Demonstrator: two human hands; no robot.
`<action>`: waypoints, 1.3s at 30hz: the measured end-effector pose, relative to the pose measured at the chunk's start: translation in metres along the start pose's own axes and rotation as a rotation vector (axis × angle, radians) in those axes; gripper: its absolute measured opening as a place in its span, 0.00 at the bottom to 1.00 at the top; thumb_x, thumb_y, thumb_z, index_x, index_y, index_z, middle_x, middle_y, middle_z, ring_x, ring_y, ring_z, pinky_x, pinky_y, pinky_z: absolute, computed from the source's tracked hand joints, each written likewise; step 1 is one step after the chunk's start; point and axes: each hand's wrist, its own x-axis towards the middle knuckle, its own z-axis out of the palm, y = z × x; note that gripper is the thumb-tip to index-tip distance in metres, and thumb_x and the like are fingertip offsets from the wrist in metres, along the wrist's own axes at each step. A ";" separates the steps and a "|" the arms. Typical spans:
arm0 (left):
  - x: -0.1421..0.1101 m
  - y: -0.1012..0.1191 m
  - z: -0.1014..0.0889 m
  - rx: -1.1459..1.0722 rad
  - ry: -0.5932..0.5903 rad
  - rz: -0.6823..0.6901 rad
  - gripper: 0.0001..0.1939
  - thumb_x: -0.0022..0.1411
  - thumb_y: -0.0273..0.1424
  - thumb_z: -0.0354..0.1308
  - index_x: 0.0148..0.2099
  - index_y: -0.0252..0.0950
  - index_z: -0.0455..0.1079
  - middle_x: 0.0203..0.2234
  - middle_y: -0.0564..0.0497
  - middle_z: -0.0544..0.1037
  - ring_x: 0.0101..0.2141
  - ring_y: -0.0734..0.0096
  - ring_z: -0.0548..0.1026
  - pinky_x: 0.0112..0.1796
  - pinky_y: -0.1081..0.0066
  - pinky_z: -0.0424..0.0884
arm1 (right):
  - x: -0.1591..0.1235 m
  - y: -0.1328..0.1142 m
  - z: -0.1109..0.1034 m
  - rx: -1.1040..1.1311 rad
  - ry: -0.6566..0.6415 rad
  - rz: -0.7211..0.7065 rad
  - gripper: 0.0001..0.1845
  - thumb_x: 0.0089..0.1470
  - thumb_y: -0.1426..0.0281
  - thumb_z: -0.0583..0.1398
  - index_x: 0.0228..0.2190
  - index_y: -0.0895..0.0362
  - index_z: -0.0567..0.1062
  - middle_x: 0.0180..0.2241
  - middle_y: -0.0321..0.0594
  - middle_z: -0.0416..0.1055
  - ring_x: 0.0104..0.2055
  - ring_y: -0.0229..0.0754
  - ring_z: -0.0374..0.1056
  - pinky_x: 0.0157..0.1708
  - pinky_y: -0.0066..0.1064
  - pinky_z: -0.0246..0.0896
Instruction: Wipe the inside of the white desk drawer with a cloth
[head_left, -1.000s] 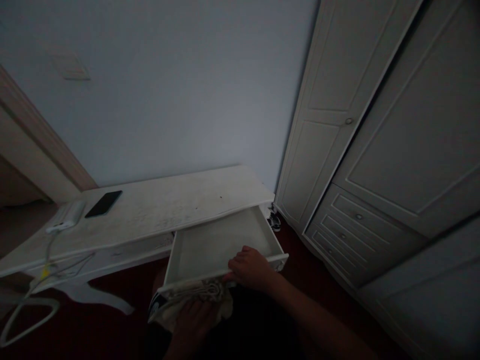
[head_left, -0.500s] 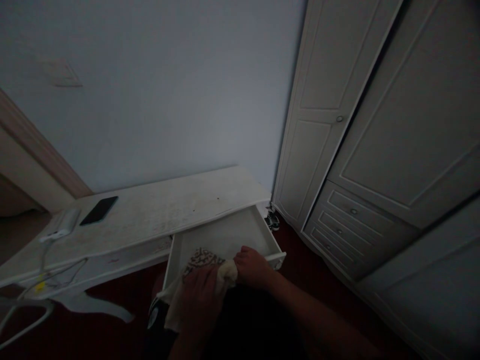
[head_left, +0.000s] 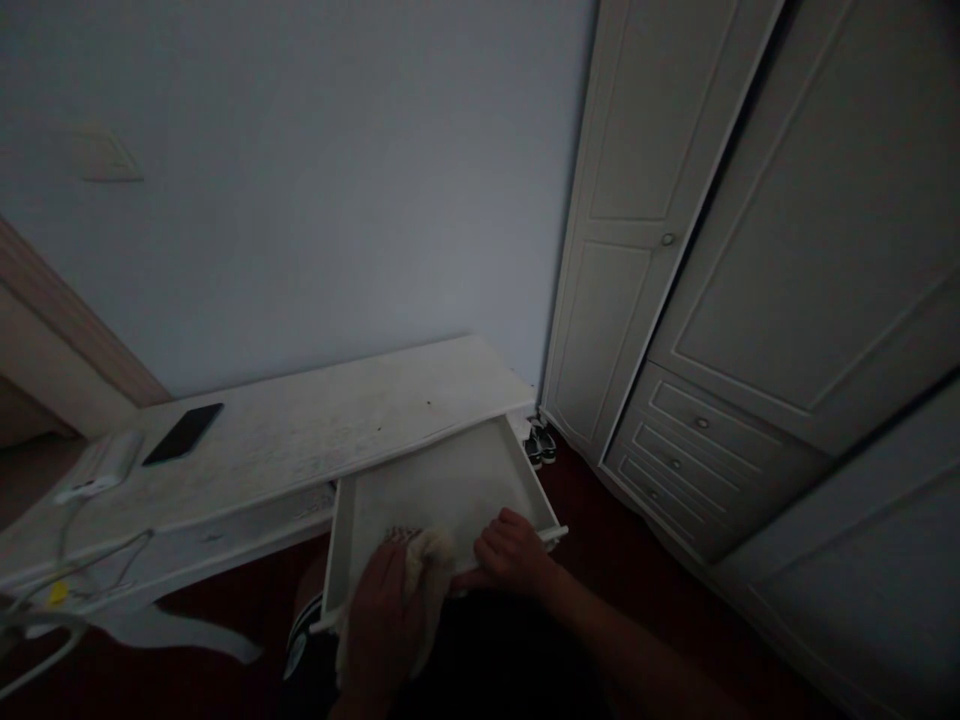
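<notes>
Leaning over a pulled-out drawer [head_left: 450, 485] in a dim room, a person is working with two bare hands at its front edge. The left hand [head_left: 384, 595] is holding a pale, bunched cloth [head_left: 435, 560], the fingers lying over it and partly hiding it; how tightly they are closing is hard to tell in this light. The cloth is lying under and just right of that hand, at the drawer's near left part, with a patterned bit showing beyond the fingertips over the drawer floor and a loose part hanging on the person's side. Bunched like this, it is showing no firm long axis; its visible part is running roughly from the drawer's inside back toward the person.

The right hand [head_left: 514, 555] is curling narrowly over the drawer's front edge, holding no cloth that is showing. It is staying to the right of the cloth, near it but apart, so the left hand is the nearer one. The drawer floor is stretching away beyond both hands, with its larger bare part lying ahead and to the right of the cloth.

Behind, the white desk [head_left: 390, 395] is bearing a dark phone [head_left: 184, 433] toward its left end. Shoes [head_left: 541, 443] are sitting on the floor past the drawer's right side.
</notes>
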 end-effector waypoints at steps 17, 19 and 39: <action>0.025 0.094 -0.020 -0.653 -0.113 -0.146 0.17 0.69 0.43 0.54 0.56 0.41 0.66 0.47 0.41 0.76 0.46 0.57 0.78 0.46 0.56 0.79 | -0.032 -0.073 -0.036 1.365 0.207 0.670 0.61 0.41 0.29 0.62 0.65 0.50 0.55 0.54 0.55 0.70 0.53 0.61 0.71 0.48 0.50 0.70; 0.029 0.087 -0.025 -0.711 -0.330 -0.076 0.21 0.70 0.40 0.55 0.62 0.43 0.63 0.55 0.40 0.74 0.53 0.57 0.76 0.52 0.56 0.77 | -0.045 -0.066 -0.045 1.238 0.300 0.799 0.46 0.53 0.35 0.58 0.62 0.49 0.59 0.51 0.53 0.70 0.50 0.58 0.72 0.45 0.48 0.71; 0.005 -0.002 0.012 0.134 -0.496 0.209 0.09 0.68 0.29 0.59 0.48 0.44 0.75 0.47 0.51 0.81 0.50 0.60 0.76 0.54 0.59 0.67 | -0.118 0.024 0.034 0.041 0.406 0.032 0.09 0.65 0.66 0.60 0.33 0.43 0.80 0.31 0.30 0.76 0.37 0.40 0.67 0.46 0.35 0.62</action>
